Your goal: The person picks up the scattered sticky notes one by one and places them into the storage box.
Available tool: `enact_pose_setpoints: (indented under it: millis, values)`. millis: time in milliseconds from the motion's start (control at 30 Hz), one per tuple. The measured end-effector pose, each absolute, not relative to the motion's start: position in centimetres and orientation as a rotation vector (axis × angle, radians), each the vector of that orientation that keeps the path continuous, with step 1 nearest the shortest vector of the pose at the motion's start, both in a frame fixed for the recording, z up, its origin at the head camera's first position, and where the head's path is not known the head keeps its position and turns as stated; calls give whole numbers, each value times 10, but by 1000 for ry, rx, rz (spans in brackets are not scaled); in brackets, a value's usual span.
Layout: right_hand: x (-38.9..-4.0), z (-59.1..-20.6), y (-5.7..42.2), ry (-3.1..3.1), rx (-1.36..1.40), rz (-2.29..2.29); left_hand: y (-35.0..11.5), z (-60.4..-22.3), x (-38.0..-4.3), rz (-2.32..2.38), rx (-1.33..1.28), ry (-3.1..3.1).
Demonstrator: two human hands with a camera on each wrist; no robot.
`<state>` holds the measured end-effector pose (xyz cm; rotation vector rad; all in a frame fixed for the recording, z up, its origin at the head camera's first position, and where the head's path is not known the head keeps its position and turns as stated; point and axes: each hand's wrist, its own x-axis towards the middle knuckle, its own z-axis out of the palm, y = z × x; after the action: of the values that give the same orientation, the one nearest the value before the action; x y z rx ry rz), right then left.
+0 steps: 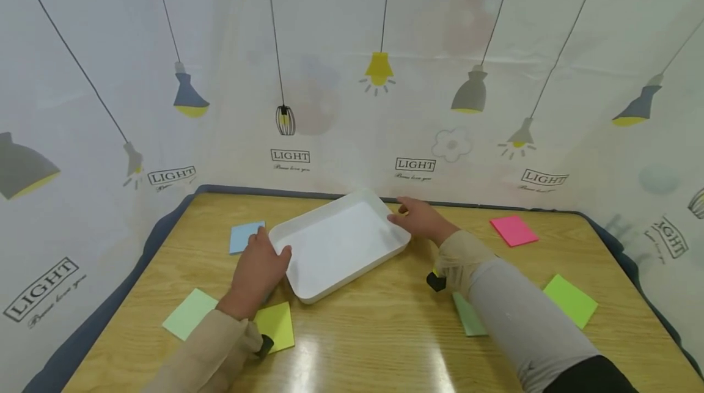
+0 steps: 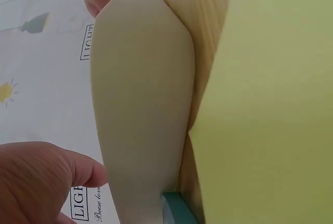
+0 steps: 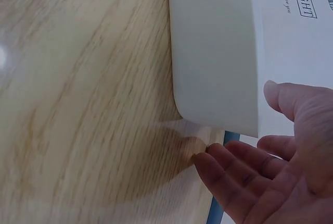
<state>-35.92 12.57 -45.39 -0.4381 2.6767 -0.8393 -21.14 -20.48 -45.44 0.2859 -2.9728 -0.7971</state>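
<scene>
A shallow white rectangular tray lies at a slant on the wooden table, its outer side wall filling the middle of the left wrist view. At its left end is my left hand, thumb extended toward the rim and fingers loosely bent outside it; whether the thumb touches cannot be made out. By the tray's right end hovers my right hand. In the right wrist view its fingers are spread and a gap separates them from the tray corner.
Square paper notes lie around: blue, pale green and yellow on the left; pink, lime and a dull green one, partly under the right arm, on the right. A lamp-patterned curtain encloses the table.
</scene>
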Motion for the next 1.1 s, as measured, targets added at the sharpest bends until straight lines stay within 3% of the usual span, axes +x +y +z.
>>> enact_pose_setpoints:
  millis: [1100]
  values:
    - [-366, -466, 109, 2883, -509, -594, -198, -457, -212, -1032, 315, -2864]
